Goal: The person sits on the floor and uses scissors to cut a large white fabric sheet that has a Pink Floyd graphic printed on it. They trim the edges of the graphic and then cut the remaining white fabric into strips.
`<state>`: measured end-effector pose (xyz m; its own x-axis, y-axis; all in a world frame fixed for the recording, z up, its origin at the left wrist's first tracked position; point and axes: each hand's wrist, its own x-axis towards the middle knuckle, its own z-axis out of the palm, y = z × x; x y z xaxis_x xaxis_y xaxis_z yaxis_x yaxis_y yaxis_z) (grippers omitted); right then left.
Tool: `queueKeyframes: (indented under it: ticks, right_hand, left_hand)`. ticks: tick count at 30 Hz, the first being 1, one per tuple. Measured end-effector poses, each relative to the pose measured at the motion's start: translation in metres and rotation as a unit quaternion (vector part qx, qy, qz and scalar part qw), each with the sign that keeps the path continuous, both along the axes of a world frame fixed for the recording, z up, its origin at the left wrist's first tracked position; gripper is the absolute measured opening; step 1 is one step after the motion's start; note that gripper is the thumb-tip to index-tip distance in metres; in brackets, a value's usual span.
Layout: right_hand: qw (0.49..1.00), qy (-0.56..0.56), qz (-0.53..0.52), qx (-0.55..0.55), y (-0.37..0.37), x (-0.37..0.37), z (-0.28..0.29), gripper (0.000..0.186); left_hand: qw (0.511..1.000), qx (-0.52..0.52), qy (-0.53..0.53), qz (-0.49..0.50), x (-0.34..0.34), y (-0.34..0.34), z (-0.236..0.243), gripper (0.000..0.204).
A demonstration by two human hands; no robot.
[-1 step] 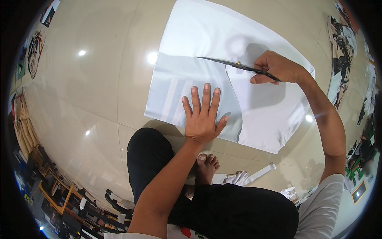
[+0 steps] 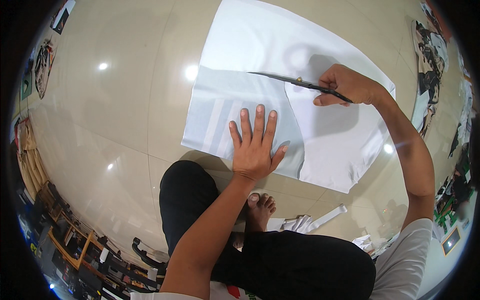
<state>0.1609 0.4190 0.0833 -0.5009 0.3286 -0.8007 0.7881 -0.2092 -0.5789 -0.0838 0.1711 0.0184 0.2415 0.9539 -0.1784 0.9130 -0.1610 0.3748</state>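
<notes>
A large white cloth [image 2: 240, 30] lies on the floor, with a pale bluish layer [image 2: 205, 102] over its near left part. My left hand [image 2: 255, 145] rests flat on this layer, its fingers spread and empty. In my right hand [image 2: 350, 85] is a pair of black scissors [image 2: 310, 85], gripped by the handles. The long blades point left across the cloth, beyond my left fingertips, and look nearly closed. A cut-looking edge runs from beneath the blades down toward the near side, right of my left hand. Whether the blades enclose fabric, I cannot tell.
Glossy beige floor tiles [image 2: 115, 60] surround the cloth. My bare foot [image 2: 260, 212] is close to its near edge, beside white fabric scraps [image 2: 310, 222]. Several household items and a black chair-like frame [image 2: 145, 250] stand at lower left. Patterned fabric [image 2: 427, 65] lies at far right.
The scissors have shifted very slightly to the left in my right hand's grip. My left hand has stayed in place on the cloth.
</notes>
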Motion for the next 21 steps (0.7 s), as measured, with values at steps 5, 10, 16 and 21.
queueKeyframes:
  ticks: [5, 10, 16, 21]
  right_hand:
    - [1.000, 0.007, -0.024, 0.000, -0.002, -0.015, -0.001, 0.048]
    - [1.000, 0.002, -0.020, 0.002, 0.000, -0.026, 0.001, 0.047]
    - [1.000, -0.010, -0.005, 0.014, 0.002, -0.026, 0.003, 0.045]
    - [1.000, 0.008, -0.021, 0.007, 0.001, -0.037, 0.001, 0.047]
  left_hand:
    - [1.000, -0.005, -0.009, 0.000, 0.000, 0.000, 0.000, 0.090]
    - [1.000, -0.009, -0.016, 0.003, -0.001, 0.000, 0.000, 0.090]
    - [1.000, -0.015, -0.023, 0.006, -0.002, -0.001, -0.001, 0.088]
    - [1.000, -0.012, -0.024, 0.006, -0.003, -0.002, -0.002, 0.089]
